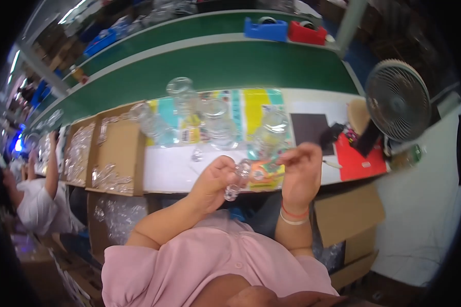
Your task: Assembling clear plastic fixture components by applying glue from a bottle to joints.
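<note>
Over the table's near edge, my left hand is closed on a small clear plastic piece with rounded, bulb-like ends. To its right is my right hand, raised with bent fingers pointing toward the left. Those fingers are blurred, and whether anything is between them does not show. An orange printed patch appears between the two hands, partly behind the clear piece. Beyond the hands stand several stacks of round clear plastic containers. One small clear piece lies on the white surface.
Cardboard trays with clear parts sit at left. Blue and red tape dispensers stand on the back ledge. A fan, red sheet and dark square are at right. An open carton flanks me; another person works far left.
</note>
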The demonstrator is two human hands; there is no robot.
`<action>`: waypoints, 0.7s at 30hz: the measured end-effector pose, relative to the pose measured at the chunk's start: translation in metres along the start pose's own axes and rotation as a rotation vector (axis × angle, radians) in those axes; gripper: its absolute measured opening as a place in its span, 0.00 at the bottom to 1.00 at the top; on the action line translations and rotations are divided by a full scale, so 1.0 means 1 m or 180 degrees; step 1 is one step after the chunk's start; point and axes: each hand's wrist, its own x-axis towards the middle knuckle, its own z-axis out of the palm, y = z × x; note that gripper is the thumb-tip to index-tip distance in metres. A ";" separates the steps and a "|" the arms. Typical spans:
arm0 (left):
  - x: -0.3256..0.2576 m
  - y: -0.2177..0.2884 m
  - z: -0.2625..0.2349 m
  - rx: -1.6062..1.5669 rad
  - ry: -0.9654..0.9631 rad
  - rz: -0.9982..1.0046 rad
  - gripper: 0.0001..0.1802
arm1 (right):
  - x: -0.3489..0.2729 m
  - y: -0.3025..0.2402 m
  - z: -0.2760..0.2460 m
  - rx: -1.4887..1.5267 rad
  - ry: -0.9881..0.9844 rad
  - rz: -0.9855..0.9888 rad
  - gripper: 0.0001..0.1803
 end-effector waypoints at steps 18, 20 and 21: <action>-0.009 0.084 -0.165 0.3551 0.2839 0.2671 0.35 | -0.056 0.047 0.078 0.0498 0.0119 0.2090 0.28; -0.001 0.107 -0.159 0.3569 0.2552 0.1786 0.39 | -0.061 0.048 0.078 0.0554 0.0153 0.2088 0.28; -0.001 0.112 -0.168 0.3529 0.2508 0.1761 0.39 | -0.061 0.047 0.080 0.0739 0.0114 0.2235 0.26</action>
